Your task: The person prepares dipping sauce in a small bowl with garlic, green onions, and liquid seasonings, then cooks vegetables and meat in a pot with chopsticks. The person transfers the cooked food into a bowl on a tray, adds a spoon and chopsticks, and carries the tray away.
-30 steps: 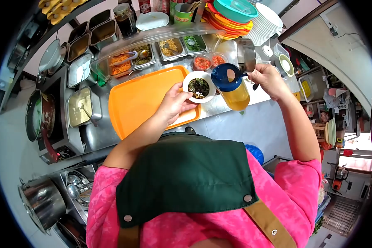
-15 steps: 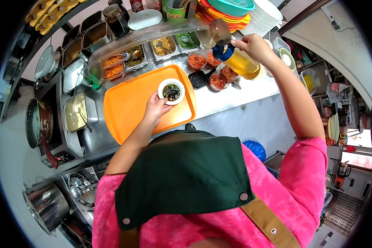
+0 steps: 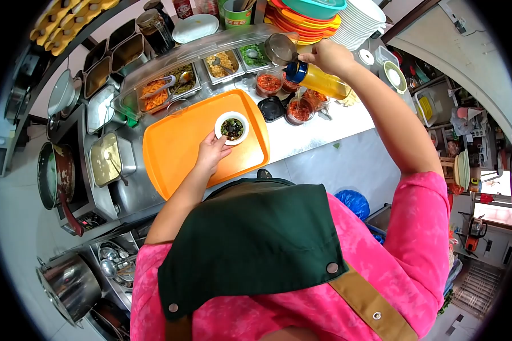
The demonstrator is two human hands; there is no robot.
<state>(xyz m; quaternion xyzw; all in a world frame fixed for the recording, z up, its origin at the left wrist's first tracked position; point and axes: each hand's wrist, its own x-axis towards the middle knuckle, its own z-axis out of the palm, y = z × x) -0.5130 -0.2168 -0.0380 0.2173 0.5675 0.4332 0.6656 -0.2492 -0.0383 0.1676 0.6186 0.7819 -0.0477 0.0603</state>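
My left hand (image 3: 211, 151) grips the near left edge of a small white bowl (image 3: 246, 129), thumb over the rim. Dark sauce with chopped green bits (image 3: 232, 129) lies in the bowl, which is above an orange tray (image 3: 170, 150). My right hand (image 3: 330, 57) is closed at the neck of an oil bottle (image 3: 324, 82) with yellow liquid and a blue collar. The bottle is tilted nearly level, over tubs of chopped red chili (image 3: 299, 110). A clear, cup-like piece (image 3: 281, 49) is at the bottle's top end; how it joins is hidden by my fingers.
Behind the tray, metal pans of toppings (image 3: 221, 63) stand under a clear cover (image 3: 170, 61). Stacked orange and teal trays (image 3: 313, 17) and white plates (image 3: 358, 23) stand at the back. A pan (image 3: 56, 173) sits on the left; a black lid (image 3: 271, 108) lies beside the tubs.
The oil bottle has tipped closer to level and moved slightly left with my right hand; its clear top piece has swung left and down. My left hand and the bowl have barely moved.
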